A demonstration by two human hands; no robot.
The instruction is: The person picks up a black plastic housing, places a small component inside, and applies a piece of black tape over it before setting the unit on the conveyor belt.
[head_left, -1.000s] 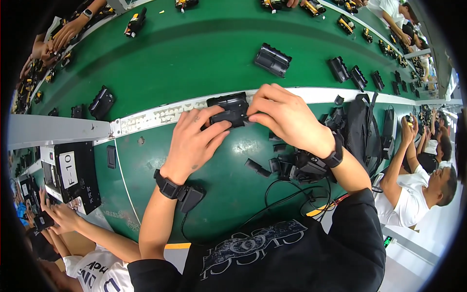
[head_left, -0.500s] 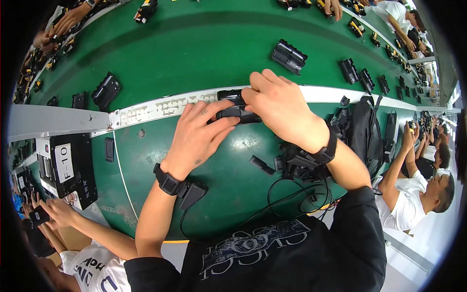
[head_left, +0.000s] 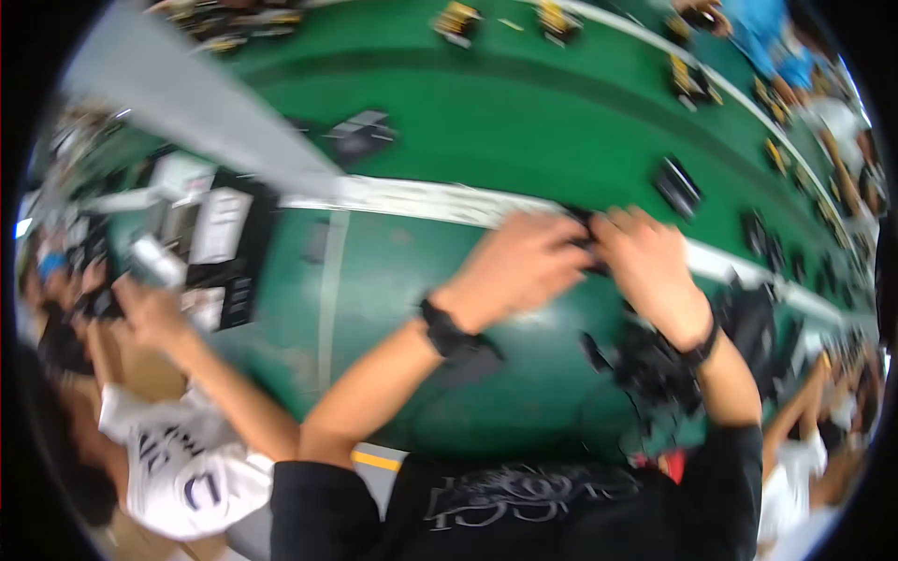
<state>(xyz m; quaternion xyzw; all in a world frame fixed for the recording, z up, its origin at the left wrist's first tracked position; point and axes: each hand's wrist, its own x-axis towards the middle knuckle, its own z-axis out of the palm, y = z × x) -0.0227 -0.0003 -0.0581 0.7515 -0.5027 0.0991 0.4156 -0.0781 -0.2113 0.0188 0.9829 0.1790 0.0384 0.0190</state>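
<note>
A black plastic housing (head_left: 582,222) lies at the white strip along the workbench edge, mostly hidden by my fingers and smeared by motion. My left hand (head_left: 524,260) comes at it from the left, thumb and fingers closed on its near end. Around its right side my right hand (head_left: 647,265) is curled, the knuckles up. A black band sits on each wrist, and the left one carries a small dark box (head_left: 470,360) beneath the forearm.
Further black housings (head_left: 677,187) lie on the green belt beyond the strip. A grey post (head_left: 234,131) rises at the left by a black box (head_left: 253,252). Dark parts (head_left: 655,363) and a black bag (head_left: 751,323) are heaped right. Co-workers sit on both sides; a neighbour's hand (head_left: 145,313) is left.
My view has swung, so bench, post and hands appear further right and the picture is blurred. Both hands stay together on the black housing, now more covered by my fingers.
</note>
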